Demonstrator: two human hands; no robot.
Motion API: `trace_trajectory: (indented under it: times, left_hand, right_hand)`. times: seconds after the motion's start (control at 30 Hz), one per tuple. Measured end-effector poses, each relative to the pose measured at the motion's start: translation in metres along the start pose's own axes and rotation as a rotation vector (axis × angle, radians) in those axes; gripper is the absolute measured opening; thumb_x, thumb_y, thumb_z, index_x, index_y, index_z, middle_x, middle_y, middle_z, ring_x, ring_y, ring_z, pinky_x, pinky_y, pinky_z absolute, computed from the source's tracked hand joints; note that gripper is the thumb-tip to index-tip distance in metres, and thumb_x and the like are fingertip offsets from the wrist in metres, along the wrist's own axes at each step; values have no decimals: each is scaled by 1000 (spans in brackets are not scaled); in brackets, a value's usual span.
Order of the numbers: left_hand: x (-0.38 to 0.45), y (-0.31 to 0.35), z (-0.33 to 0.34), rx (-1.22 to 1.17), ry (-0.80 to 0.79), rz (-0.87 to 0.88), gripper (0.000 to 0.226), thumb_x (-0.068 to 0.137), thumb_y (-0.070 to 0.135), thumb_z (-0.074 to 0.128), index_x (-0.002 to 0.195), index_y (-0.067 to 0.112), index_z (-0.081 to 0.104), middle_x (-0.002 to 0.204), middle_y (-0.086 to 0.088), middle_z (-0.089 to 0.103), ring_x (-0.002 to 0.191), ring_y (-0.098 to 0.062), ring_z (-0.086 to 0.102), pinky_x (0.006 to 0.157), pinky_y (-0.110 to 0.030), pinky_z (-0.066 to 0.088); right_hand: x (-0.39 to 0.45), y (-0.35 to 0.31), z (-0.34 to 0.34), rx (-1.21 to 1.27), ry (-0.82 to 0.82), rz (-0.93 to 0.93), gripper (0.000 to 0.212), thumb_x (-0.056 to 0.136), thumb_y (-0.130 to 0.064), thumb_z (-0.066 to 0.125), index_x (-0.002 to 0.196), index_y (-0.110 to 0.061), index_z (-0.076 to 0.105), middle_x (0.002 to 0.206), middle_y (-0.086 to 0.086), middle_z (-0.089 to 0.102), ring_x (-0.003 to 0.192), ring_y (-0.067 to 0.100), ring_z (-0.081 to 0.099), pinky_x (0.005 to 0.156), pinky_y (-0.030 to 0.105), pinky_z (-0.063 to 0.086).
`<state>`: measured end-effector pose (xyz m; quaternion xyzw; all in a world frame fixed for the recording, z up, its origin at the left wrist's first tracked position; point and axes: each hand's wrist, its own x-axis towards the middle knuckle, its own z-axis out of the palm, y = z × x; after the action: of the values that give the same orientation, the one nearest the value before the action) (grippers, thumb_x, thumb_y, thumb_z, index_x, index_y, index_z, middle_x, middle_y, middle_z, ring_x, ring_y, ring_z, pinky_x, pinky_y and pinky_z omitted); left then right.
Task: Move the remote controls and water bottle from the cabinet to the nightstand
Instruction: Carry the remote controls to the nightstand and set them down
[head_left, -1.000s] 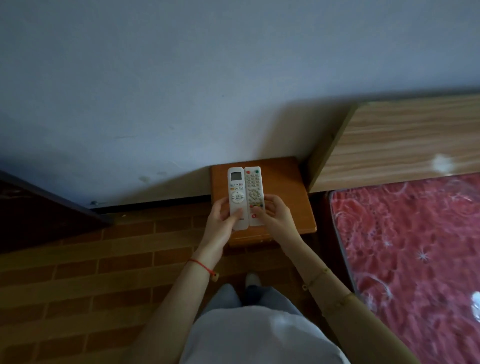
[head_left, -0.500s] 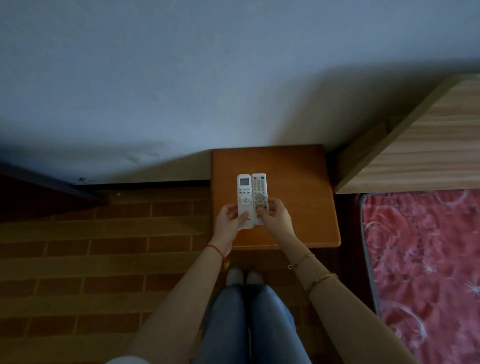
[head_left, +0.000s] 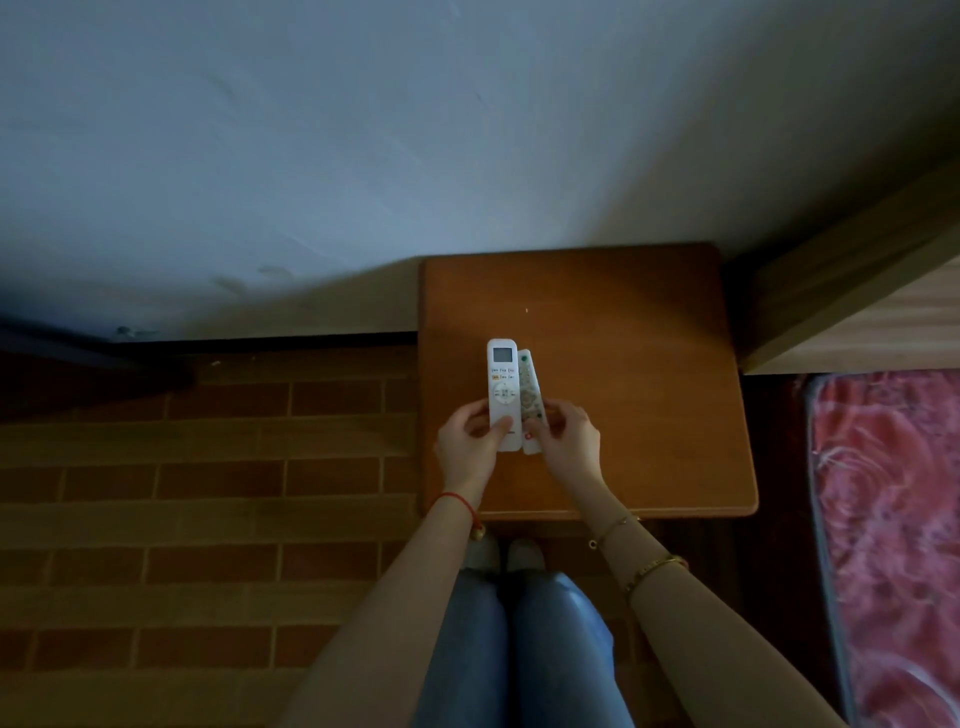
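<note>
Two slim white plastic remote controls, one with a small display (head_left: 503, 395) gripped by the left hand (head_left: 467, 447) and one keypad-covered (head_left: 532, 402) gripped by the right hand (head_left: 569, 441), were held side by side at frame centre, long axes pointing away toward the wall, low over the brown wooden nightstand (head_left: 623, 364).

Two white remotes side by side over orange-brown nightstand (head_left: 623, 364). Left hand (head_left: 465, 449) in grip on air-conditioner remote (head_left: 503, 392), display end away from person. Right hand (head_left: 569, 441) in grip on TV remote (head_left: 531, 395), tilted, partly tucked under its neighbour. Brick-pattern floor (head_left: 208, 467) left, red mattress (head_left: 893, 519) right, wooden headboard (head_left: 857, 291) beyond.
</note>
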<state>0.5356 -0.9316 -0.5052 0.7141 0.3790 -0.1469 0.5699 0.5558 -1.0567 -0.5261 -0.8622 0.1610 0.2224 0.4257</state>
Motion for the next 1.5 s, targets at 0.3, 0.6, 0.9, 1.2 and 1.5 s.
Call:
trace_trajectory:
  times: [0.3,0.6,0.9,1.2,1.5]
  left_hand:
    - [7,-13,9,71,56,41,41,79,17,73,118,13,61,114,-4,68,91,-6,61,60,-9,45]
    - [15,-30,10,142,66,66,43,79,21,74,119,18,62,119,-3,65,103,-16,63,74,-18,51]
    - [8,-39,11,213,152,204,34,79,18,74,112,16,65,104,1,71,91,-10,67,69,-14,53]
    - [-8,-37,-1,645,59,378,45,94,30,53,137,16,47,127,-2,58,120,-17,51,93,-24,44]
    - [-88,25,-76,814,54,518,42,94,24,51,135,15,46,133,-5,55,125,-19,49,104,-34,42]
  right_hand:
    - [2,10,17,23,114,21,27,86,-14,67,111,-7,57,111,6,59,88,11,58,49,8,44]
    - [2,14,22,33,172,6,23,86,-16,67,105,-8,58,107,4,56,86,13,58,62,16,50]
    - [1,22,25,-17,188,-29,21,87,-23,66,100,-16,51,104,2,62,93,19,62,71,36,59]
    - [-15,19,4,-392,55,-137,39,94,-31,53,128,-12,51,126,7,55,115,23,49,94,36,48]
    - [-94,-47,-72,-545,-49,-174,50,96,-31,53,139,-9,40,143,10,43,136,28,35,109,40,34]
